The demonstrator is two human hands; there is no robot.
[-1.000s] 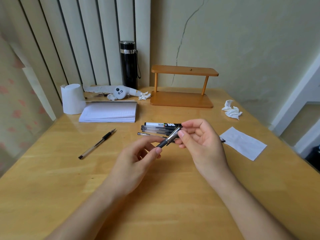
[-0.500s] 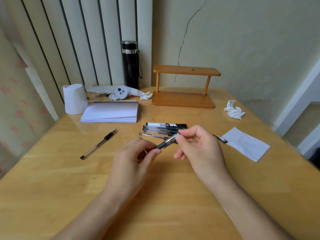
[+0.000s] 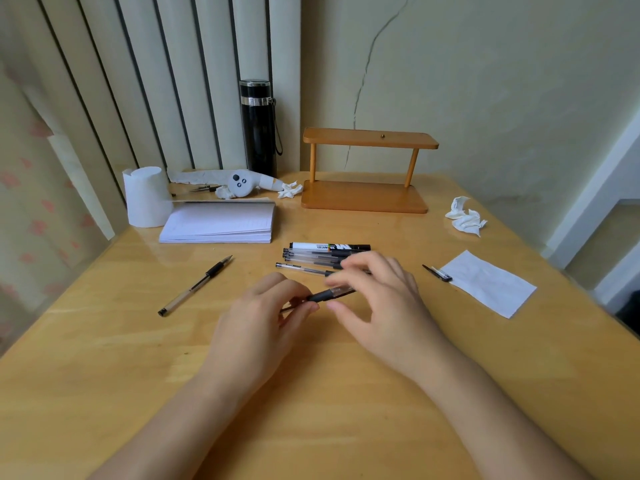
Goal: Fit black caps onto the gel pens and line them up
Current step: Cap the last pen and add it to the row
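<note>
A gel pen (image 3: 330, 294) with a black grip and clear barrel is held low over the wooden table (image 3: 311, 393). My left hand (image 3: 263, 327) pinches its left end between thumb and fingers. My right hand (image 3: 381, 306) is blurred, its fingers spread around the pen's right part, thumb and forefinger apart from the barrel. Behind the hands lies a row of several pens (image 3: 322, 258), with one more pen (image 3: 304, 269) a little nearer. A lone pen (image 3: 195, 285) lies at the left, tip showing. A small black cap-like piece (image 3: 438, 273) lies at the right.
White paper sheet (image 3: 491, 282) lies beside the black piece. An open notebook (image 3: 221, 221), a white paper cup (image 3: 145, 197), a black flask (image 3: 259, 128), a white toy (image 3: 242, 183) and a wooden shelf (image 3: 367, 195) stand at the back. Crumpled tissue (image 3: 465, 216) lies far right.
The pen has come down and tilted flatter, closer to the table. My right hand has loosened its pinch on the barrel and spread its fingers. My left hand keeps hold.
</note>
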